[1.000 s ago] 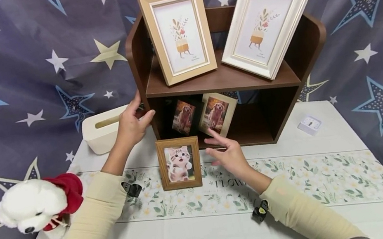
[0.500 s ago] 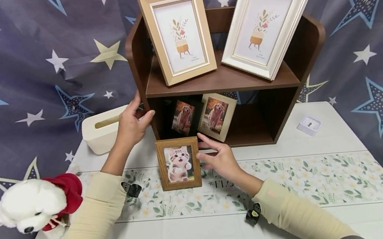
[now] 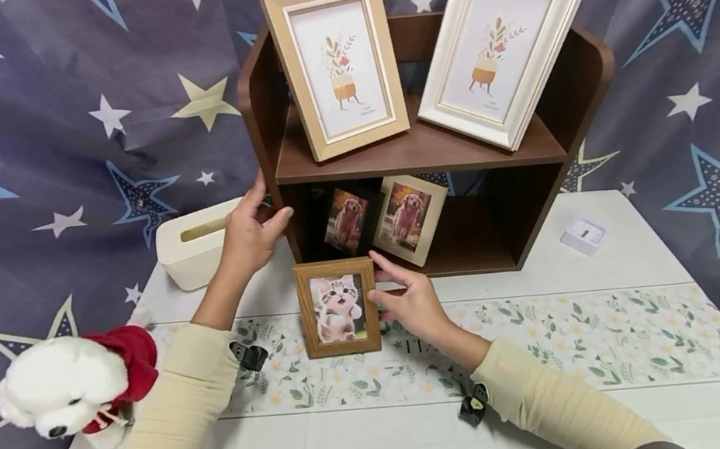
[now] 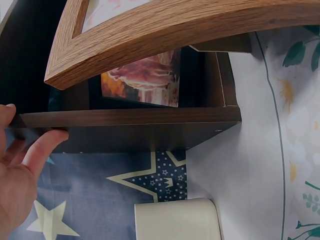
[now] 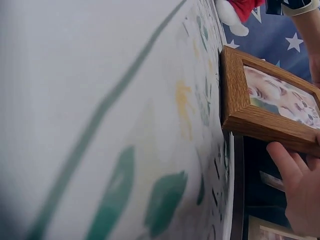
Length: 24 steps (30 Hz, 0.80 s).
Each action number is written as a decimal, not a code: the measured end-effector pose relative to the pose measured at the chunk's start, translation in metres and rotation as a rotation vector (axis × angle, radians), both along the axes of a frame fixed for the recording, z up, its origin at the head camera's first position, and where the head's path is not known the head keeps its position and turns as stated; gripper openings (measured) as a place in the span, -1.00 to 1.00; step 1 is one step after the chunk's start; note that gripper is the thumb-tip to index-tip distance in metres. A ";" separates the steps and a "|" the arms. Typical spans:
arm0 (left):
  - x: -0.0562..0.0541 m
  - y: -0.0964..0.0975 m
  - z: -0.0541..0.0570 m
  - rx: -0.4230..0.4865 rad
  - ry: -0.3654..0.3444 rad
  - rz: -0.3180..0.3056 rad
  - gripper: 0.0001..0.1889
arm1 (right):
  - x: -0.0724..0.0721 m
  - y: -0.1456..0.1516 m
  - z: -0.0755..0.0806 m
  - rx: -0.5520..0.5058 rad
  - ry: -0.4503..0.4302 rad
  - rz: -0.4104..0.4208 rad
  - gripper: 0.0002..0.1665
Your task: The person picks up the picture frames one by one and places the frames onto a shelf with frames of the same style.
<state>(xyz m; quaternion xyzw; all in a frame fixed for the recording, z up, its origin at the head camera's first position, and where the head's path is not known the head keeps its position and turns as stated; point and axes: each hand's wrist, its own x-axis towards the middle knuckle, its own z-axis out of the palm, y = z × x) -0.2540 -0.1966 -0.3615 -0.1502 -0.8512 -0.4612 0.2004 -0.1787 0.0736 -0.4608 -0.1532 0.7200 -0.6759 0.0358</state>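
Note:
In the head view, a brown wooden picture frame (image 3: 338,308) with a kitten picture stands on the table in front of a dark brown two-tier shelf (image 3: 419,154). My right hand (image 3: 415,306) holds this frame by its right edge, thumb at the side and index finger at the upper corner. On the shelf's left side panel rests the grip of my left hand (image 3: 250,234), thumb in front and fingers around the outside. From the right wrist, the thumb (image 5: 284,160) shows against the wooden frame's edge, the other fingers partly hidden.
A beige frame (image 3: 339,71) and a tilted white frame (image 3: 505,48) stand on the upper tier. Below are a black frame (image 3: 345,220) and a cream frame (image 3: 408,218) with dog pictures. A tissue box (image 3: 196,262), plush dog (image 3: 67,381) and small white clock-like object (image 3: 583,235) surround the shelf.
My right hand has moved left from beside the cream frame to the wooden frame's right edge and taken hold there. The left hand stays on the shelf panel.

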 end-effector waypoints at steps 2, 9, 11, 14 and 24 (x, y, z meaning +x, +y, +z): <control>0.000 0.000 0.000 0.000 -0.002 0.000 -0.19 | 0.000 0.000 0.000 0.010 0.008 -0.005 -0.20; 0.000 0.000 0.000 -0.003 -0.007 0.002 -0.19 | 0.000 -0.001 -0.002 0.022 0.020 -0.011 -0.21; 0.000 0.000 0.000 -0.006 -0.008 0.005 -0.19 | -0.001 -0.001 -0.002 0.024 0.020 -0.011 -0.22; 0.000 0.000 0.000 -0.013 -0.005 0.011 -0.19 | -0.001 -0.001 -0.002 0.028 0.017 -0.009 -0.22; 0.000 0.000 0.000 -0.018 0.000 0.010 -0.19 | 0.000 -0.002 0.000 0.022 0.019 -0.013 -0.20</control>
